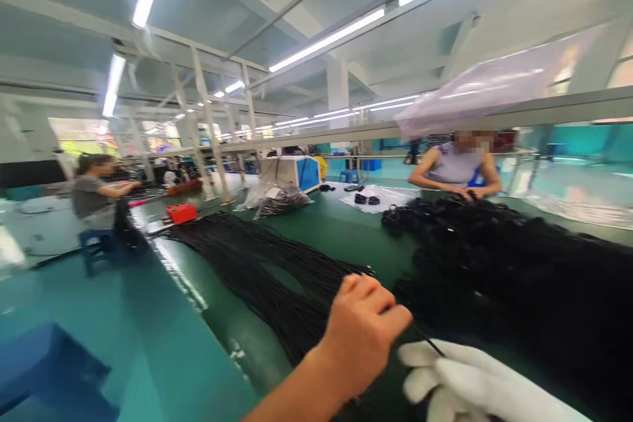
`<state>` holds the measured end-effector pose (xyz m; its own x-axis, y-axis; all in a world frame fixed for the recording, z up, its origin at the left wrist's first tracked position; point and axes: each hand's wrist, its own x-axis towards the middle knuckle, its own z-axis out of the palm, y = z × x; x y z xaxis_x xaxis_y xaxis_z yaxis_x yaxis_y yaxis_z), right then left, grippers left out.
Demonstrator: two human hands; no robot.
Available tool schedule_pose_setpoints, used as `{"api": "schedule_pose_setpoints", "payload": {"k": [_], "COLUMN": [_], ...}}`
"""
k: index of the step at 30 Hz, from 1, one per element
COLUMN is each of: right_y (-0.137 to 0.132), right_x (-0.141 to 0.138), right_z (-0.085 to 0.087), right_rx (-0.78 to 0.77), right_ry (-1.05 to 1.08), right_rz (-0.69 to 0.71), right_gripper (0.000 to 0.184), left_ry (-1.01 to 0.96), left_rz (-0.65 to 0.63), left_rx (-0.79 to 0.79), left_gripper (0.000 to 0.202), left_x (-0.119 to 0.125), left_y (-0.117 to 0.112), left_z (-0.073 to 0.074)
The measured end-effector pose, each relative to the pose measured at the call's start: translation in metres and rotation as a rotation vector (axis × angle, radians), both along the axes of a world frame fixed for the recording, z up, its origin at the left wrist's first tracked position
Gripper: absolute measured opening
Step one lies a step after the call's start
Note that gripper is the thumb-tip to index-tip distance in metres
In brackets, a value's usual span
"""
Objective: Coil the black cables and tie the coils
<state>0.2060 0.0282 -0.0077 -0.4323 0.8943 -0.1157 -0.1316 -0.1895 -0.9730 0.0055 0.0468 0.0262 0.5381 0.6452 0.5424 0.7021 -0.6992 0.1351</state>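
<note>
My bare left hand [363, 330] is closed around a thin black cable [429, 341] above the green table. The cable runs a short way down to the right, into the white-gloved fingers of my right hand [469, 376], which pinch it. Beyond my left hand, a long bundle of straight black cables [257, 277] lies along the table's left side. To the right spreads a large heap of coiled black cables [494, 257]. The ends of the held cable are hidden or too blurred to make out.
A red box [181, 213] sits near the bundle's far end. Plastic-wrapped goods [279, 199] lie beside a white and blue box [299, 173]. One person [459, 168] sits across the table, another [96, 191] at far left. A blue stool [49, 369] stands lower left.
</note>
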Motion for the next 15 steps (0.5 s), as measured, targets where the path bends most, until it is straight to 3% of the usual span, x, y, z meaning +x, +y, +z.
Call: {"api": "schedule_pose_setpoints", "payload": {"k": [2,4,8,15], "right_y": [-0.018,-0.027,-0.036,-0.036], "right_x": [-0.019,-0.033,-0.046,-0.048], "right_z": [0.007,0.007,-0.002,-0.009], "right_rx": [-0.305,-0.415,-0.460,-0.436], "right_ry": [0.096,0.275,0.462,0.552], "right_rz": [0.224,0.289,0.370,0.464], "right_gripper": [0.026,0.032,0.036,0.031], "left_ry": [-0.059,-0.046,-0.080,-0.134], "left_rz": [0.021,-0.091,-0.207,-0.257], "left_rx": [-0.096,-0.338,-0.617,-0.661], "left_gripper": [0.025,0.019,0.022,0.022], "left_x": [0.001,-0.004,-0.009,-0.007], "left_y": [-0.010,-0.014,-0.018,-0.010], "left_z": [0.013,0.022,0.032,0.039]}}
